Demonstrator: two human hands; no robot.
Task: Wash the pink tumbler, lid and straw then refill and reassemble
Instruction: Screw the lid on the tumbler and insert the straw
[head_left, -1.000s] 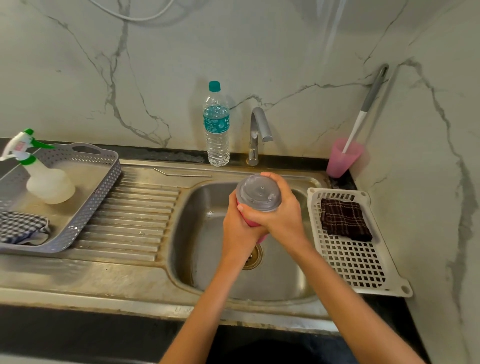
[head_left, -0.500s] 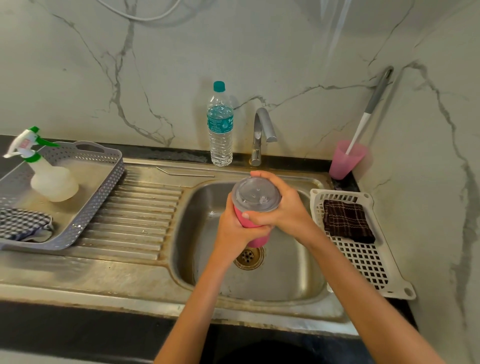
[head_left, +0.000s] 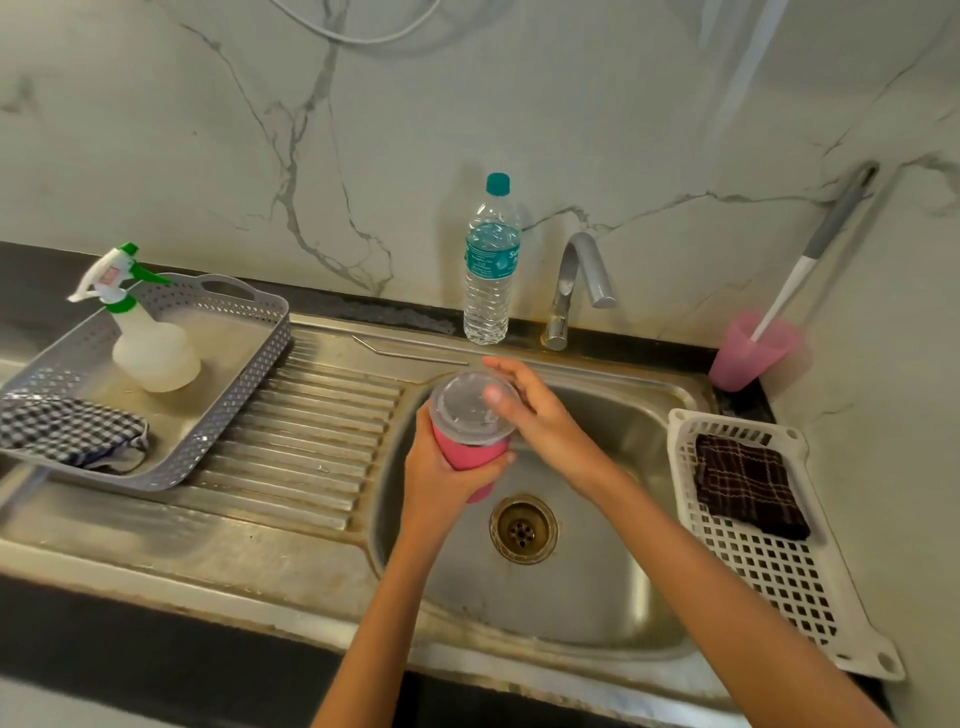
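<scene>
The pink tumbler is held upright over the left part of the steel sink, with my left hand wrapped around its body. A clear plastic lid sits on its top. My right hand grips the lid's right rim, thumb on top and fingers curled over the far edge. A thin metal straw lies on the sink ledge behind the drainboard, left of the water bottle.
The tap stands behind the basin beside the bottle. A grey basket at left holds a spray bottle and a checked cloth. At right, a white rack carries a dark cloth; a pink cup holds a brush.
Both hands have carried the tumbler a little left and toward the basin's near-left side. My right hand has shifted from covering the tumbler's side to gripping the lid's rim.
</scene>
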